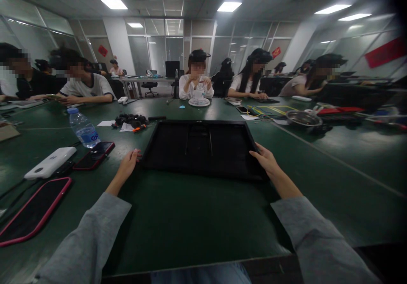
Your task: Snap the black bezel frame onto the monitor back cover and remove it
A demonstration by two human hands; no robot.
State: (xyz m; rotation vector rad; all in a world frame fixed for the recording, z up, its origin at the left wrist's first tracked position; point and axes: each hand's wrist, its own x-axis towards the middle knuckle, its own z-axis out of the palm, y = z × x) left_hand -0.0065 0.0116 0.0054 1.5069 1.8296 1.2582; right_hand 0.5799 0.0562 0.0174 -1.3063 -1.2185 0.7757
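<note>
A black rimmed panel [200, 159] at twelve o'clock, on or just over a green tabletop [190, 224].
The left hand [128, 163] is at its nine-o'clock edge, fingers curled, whether gripping cannot be told; the right hand [268, 161] clasps its three-o'clock rim. It looks stiff, fairly light, perhaps slick; both side rims seem the best holds.

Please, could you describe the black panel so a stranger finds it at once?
On the green table, look between the wearer's left hand and right hand. The black panel there is broad and rectangular. Unlike the red-edged phone to its left, it has a raised rim.
</note>
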